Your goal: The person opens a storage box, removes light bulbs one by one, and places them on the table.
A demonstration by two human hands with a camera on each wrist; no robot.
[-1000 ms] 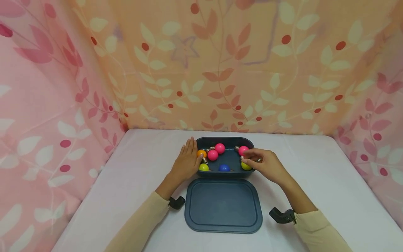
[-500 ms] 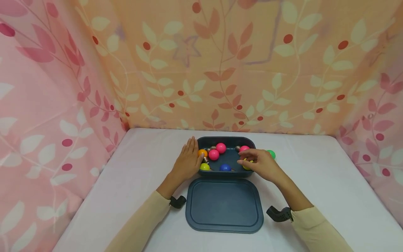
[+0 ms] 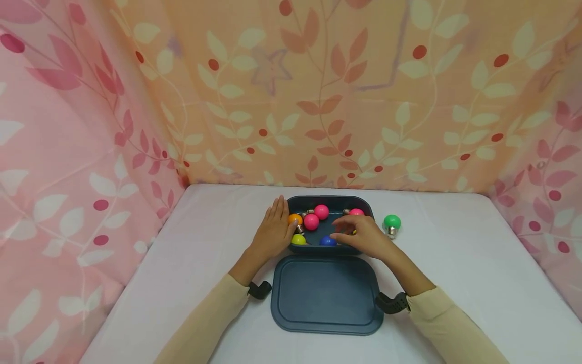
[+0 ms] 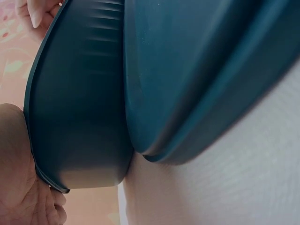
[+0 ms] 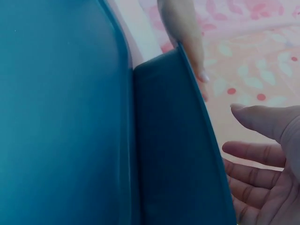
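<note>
A dark blue-grey container [image 3: 330, 249] holds several coloured light bulbs. My left hand [image 3: 271, 229] rests along its left rim with straight fingers; in the left wrist view the palm lies against the container's edge. My right hand [image 3: 366, 235] hovers over the container's right half, thumb and fingers apart with nothing between them, as the right wrist view shows. Its thumb tip is close to a blue bulb [image 3: 328, 241]; whether they touch, I cannot tell. A yellow bulb beneath this hand is mostly hidden. A pink bulb [image 3: 356, 212] lies just behind the fingers.
Two pink bulbs [image 3: 311, 222], an orange bulb [image 3: 295, 219] and a yellow bulb [image 3: 298, 239] sit in the container's left part. A flat lid [image 3: 326, 296] lies in front. Right of the container, a green bulb [image 3: 392, 222] stands on the white table [image 3: 454, 242].
My right hand has moved left, from the container's right end to near the blue bulb. The green bulb on the table has come into view behind it. My left hand stays put.
</note>
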